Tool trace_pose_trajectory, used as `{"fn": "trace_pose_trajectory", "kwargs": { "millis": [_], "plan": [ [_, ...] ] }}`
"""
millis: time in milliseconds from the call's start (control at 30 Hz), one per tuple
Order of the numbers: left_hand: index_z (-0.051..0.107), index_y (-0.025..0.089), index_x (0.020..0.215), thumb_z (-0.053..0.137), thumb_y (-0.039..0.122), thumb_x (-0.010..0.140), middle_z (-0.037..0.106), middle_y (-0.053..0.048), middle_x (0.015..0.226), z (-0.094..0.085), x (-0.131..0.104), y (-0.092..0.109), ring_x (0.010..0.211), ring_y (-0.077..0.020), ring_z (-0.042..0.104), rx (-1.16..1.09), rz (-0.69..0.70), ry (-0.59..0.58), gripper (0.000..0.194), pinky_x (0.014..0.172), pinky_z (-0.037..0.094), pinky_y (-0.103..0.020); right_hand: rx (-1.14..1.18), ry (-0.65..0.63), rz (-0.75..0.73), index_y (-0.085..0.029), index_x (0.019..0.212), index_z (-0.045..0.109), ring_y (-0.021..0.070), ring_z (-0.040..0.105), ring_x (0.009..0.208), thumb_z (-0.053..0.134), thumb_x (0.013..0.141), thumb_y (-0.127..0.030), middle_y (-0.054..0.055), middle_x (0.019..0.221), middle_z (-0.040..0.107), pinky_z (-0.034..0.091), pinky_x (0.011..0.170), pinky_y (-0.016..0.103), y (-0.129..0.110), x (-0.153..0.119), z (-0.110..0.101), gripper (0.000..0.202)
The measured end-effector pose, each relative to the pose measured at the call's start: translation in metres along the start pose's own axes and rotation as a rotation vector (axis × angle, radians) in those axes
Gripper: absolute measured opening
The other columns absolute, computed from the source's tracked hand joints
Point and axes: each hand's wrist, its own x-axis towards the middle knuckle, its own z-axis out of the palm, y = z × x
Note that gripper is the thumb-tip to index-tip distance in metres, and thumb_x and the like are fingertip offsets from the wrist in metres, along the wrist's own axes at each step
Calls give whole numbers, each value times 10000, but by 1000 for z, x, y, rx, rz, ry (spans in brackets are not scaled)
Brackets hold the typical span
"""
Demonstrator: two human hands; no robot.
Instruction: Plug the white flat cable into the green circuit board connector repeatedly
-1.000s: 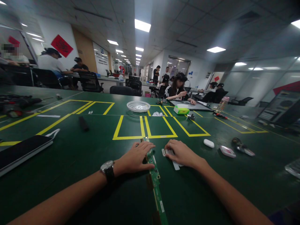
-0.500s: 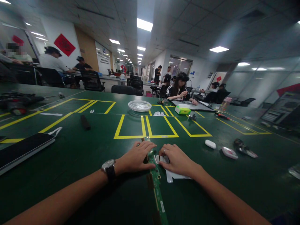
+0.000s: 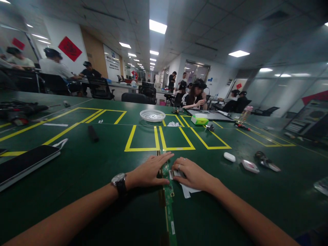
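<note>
A long, narrow green circuit board (image 3: pixel 169 208) lies lengthwise on the dark green table in front of me. My left hand (image 3: pixel 147 171), wearing a watch on its wrist, rests across the board's upper part with fingers stretched out and thumb apart. Close by on the right, my right hand (image 3: pixel 191 173) has its fingers bent and pinched on a white flat ribbon cable (image 3: pixel 188 190). The cable's end meets the board's right edge; whether it sits in the connector I cannot tell, as fingertips cover part of it. Brownish strips (image 3: pixel 161 198) run along the board's left side.
Yellow tape rectangles (image 3: pixel 176 149) mark the table beyond my hands. Farther back stand a white plastic basket (image 3: pixel 152 116) and a green tissue pack (image 3: pixel 200 119). White cases (image 3: pixel 229 157) lie right, a black-topped device (image 3: pixel 28 164) left. A person (image 3: pixel 196 95) sits across.
The board's near end has swung to the left, so it lies straighter. My right hand has shifted slightly left, with the cable against the board. My left hand stays nearly in place.
</note>
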Motion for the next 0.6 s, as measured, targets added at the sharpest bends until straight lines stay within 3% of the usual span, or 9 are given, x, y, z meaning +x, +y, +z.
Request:
{"fn": "trace_pose_trajectory", "kwargs": {
  "millis": [300,433,600],
  "plan": [
    [113,273,1563,660,532,867,266,-100,1591,-2,0,3,1427,-320,308,-21,10,13,922,1115,297,-498,-22,21,16,-187,1054,646,218,552,988,605,922,-321,73,1058,627,416,870,367,5,-1,1,193],
    [88,255,1565,602,521,912,274,-105,1586,-2,-1,2,1420,-310,324,-37,9,36,873,1131,286,-493,-9,87,-3,-205,1116,634,222,546,1058,537,949,-260,68,1111,637,397,913,391,2,-2,0,200],
    [134,241,1550,455,444,1004,214,-91,1604,1,0,0,1460,-272,226,-100,-72,198,665,1177,233,-467,33,26,-187,-207,1268,567,220,506,1197,544,927,-243,91,1272,591,362,1014,395,-11,4,12,343]
  ]
}}
